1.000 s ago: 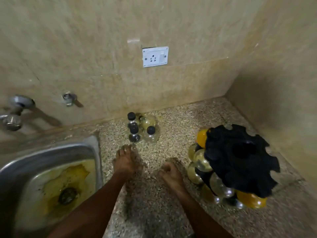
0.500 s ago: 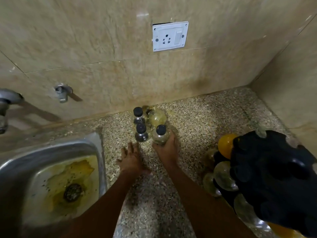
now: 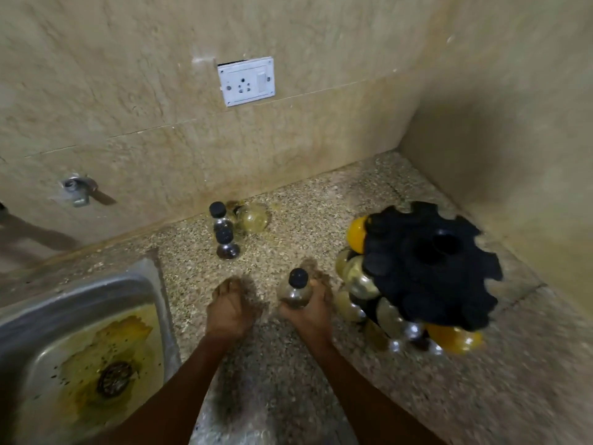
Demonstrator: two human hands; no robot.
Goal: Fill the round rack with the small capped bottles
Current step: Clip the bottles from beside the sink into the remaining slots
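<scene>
Steel sink fills the lower left, its basin stained yellow around a dark drain. Up and left of the sink, a tap fitting juts from the beige wall. Right of the sink runs the speckled stone surface.

Just right of the sink's rim, the left hand lies palm down on the surface, fingers together, its grip empty and flat. Beyond that hand, toward the wall, two small bottles with black caps stand upright one behind the other: the near bottle and the far bottle. Touching the far one on its right, a rounder clear jar lies on its side. Above them on the wall sits a white socket.

Further right of the sink, the right hand has its grip wrapped around the body of a held bottle, which is clear with a black cap, roughly upright, and just left of the rack.

Farthest from the sink, near the corner, stands the round black rack with its notched top. Clear bottles and yellow ones crowd its left and near sides beneath the top; motion blur hides how they sit.
</scene>
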